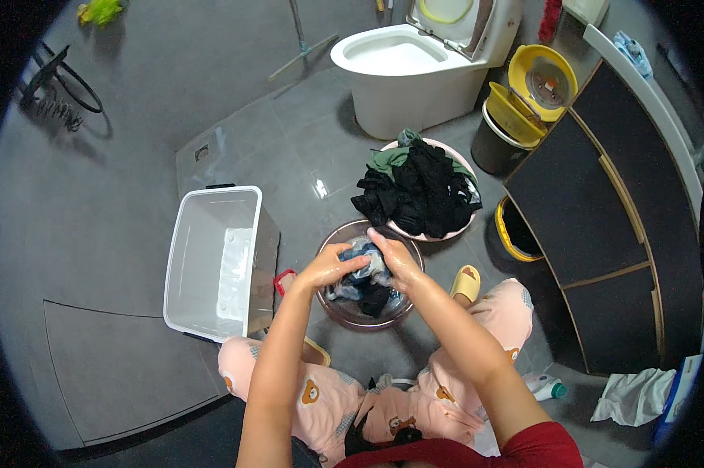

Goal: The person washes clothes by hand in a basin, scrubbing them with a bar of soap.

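Between my knees, on the tiled floor, stands a round basin [360,323] holding wet dark and pale cloth. My left hand [335,266] grips a bunched blue-and-white garment [363,257] from its left side. On the other side of the same bundle, my right hand [394,260] presses against it with the fingers pointing forward. Water glistens on both hands. More dark cloth [373,299] lies lower in the basin, nearer to me. Right behind it, a pink basin [466,158] is heaped with black clothes [425,187] and a green garment [391,161].
A clear plastic storage box [264,263] stands to the left, beside a red handle [281,283]. Beyond are a white toilet [416,88] and a dark bin [495,146] topped with yellow basins. A black cabinet [591,222] lines the right, with a bottle [545,387] on the floor.
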The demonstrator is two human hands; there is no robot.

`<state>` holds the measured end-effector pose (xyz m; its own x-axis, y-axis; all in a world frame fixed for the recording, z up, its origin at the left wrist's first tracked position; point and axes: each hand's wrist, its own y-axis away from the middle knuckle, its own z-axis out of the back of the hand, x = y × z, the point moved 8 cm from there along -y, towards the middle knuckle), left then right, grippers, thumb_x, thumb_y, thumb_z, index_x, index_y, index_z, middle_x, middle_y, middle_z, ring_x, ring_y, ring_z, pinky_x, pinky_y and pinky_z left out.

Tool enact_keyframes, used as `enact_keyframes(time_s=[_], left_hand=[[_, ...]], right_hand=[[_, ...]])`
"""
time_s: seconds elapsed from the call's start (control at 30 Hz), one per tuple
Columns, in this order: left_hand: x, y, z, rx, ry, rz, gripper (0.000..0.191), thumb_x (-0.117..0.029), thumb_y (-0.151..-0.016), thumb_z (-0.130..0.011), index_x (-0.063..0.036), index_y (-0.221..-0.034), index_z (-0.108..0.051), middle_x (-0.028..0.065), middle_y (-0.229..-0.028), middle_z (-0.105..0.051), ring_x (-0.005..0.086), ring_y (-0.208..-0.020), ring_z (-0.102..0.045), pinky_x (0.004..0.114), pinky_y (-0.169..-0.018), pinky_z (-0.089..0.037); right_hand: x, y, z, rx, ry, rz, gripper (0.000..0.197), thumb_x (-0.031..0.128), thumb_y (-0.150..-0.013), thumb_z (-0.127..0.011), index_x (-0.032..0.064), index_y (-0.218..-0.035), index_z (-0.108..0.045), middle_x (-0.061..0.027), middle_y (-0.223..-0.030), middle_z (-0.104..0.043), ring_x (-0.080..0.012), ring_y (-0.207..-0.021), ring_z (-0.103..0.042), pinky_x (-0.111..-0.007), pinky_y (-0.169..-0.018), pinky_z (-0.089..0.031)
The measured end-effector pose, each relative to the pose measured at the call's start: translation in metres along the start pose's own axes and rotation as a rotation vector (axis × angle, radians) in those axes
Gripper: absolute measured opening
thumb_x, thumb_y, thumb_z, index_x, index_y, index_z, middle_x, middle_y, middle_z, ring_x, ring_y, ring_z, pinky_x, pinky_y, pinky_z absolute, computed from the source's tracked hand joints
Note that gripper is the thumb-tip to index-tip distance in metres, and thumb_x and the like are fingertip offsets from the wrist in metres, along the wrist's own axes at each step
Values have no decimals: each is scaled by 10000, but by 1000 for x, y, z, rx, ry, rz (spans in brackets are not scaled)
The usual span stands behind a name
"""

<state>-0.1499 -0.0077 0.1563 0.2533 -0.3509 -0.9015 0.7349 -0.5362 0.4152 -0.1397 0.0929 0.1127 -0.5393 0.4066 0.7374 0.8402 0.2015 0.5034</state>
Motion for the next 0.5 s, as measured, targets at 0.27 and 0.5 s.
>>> enact_keyframes(time_s=[0.27,0.5], left_hand=[[23,7,48,-505,881,-202,158,-224,-802,-559,-70,-803,-523,13,-693,-538,100,-643,-511,232,-582,-415],[-22,36,37,-1030,-62,-568,172,-179,-771,-573,-15,-809,-537,96,-744,-571,178,-702,-532,291,-686,-411]], right_hand=[[-21,-1,-6,360,586,202,282,265,-754,-617,4,-857,-586,-10,-753,-581,-73,-694,-506,-222,-655,-410],[-22,-8,7,-14,-384,115,245,279,-834,-500,54,-930,-517,-34,-805,-570,-145,-673,-552,-285,-595,-454]])
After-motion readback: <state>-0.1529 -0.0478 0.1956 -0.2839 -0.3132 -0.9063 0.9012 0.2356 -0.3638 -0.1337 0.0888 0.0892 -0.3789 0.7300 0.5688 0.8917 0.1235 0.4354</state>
